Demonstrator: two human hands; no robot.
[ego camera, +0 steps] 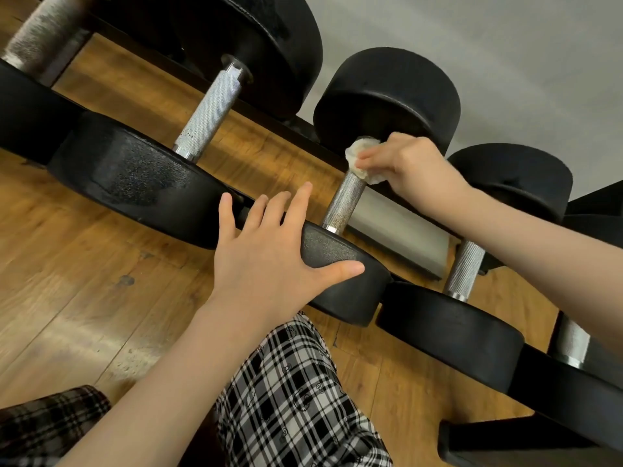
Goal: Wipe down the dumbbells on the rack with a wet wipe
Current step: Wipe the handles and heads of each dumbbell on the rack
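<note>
Several black dumbbells with knurled steel handles lie side by side on a low black rack (337,153). My right hand (408,166) holds a crumpled white wet wipe (357,155) wrapped around the far end of the middle dumbbell's handle (345,203), just below its far head (387,96). My left hand (269,251) lies with straight, spread fingers on the near head (350,281) of that same dumbbell, thumb across its top.
A larger dumbbell (209,112) lies to the left and a smaller one (465,264) to the right. Wooden floor (84,281) runs under and in front of the rack. A grey wall (505,45) stands behind. My plaid trouser legs (296,399) fill the foreground.
</note>
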